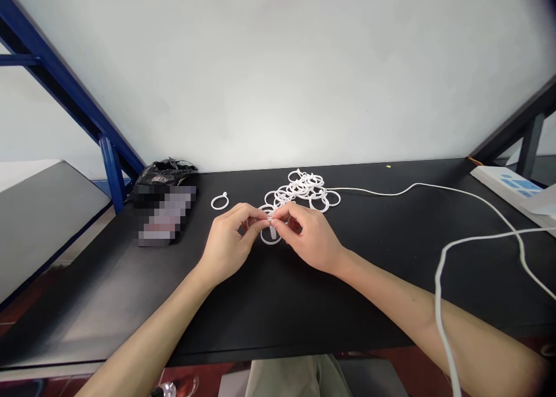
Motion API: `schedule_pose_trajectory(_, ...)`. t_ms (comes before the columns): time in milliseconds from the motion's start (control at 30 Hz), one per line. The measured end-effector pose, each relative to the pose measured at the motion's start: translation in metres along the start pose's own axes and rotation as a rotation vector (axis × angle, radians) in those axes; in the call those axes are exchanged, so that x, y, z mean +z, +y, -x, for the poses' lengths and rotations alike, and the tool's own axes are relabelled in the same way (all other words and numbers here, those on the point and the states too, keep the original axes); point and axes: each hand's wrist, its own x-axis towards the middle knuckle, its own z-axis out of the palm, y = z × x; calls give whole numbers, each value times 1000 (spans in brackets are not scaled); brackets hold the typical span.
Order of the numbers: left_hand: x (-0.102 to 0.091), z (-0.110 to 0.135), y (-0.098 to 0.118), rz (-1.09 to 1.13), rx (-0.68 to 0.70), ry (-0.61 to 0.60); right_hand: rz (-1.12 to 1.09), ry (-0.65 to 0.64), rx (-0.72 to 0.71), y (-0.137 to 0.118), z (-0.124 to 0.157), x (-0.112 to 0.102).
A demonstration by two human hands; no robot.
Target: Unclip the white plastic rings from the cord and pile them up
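Note:
My left hand (232, 237) and my right hand (306, 235) meet over the middle of the black table, thumbs and forefingers pinched together on a small white piece. A white ring (271, 243) shows just below the fingertips, with a short pale tab inside it; whether the ring hangs from the fingers or lies on the table I cannot tell. Right behind the hands is a pile of white rings (304, 185), like curtain rings with small eyelets. Apart from the pile, to the left, lies a single white ring (219, 201).
A black plastic bag (163, 171) and a blurred-out item (167, 217) lie at the left. A white cable (438, 269) runs across the right side, passing over my right forearm. At the far right sits a white box (512, 191). Blue metal struts (82, 95) rise at the left.

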Motion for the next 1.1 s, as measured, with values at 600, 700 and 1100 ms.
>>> schedule_pose_trajectory(600, -1, 0, 4, 15, 67, 35, -119, -4, 76, -2, 0, 0)
schedule_pose_trajectory(700, 0, 0, 5, 43, 84, 11, -184, 17, 143, -4, -2, 1)
schedule_pose_trajectory(1100, -1, -6, -5, -126, 81, 196, 186, 1, 119, 6, -7, -2)
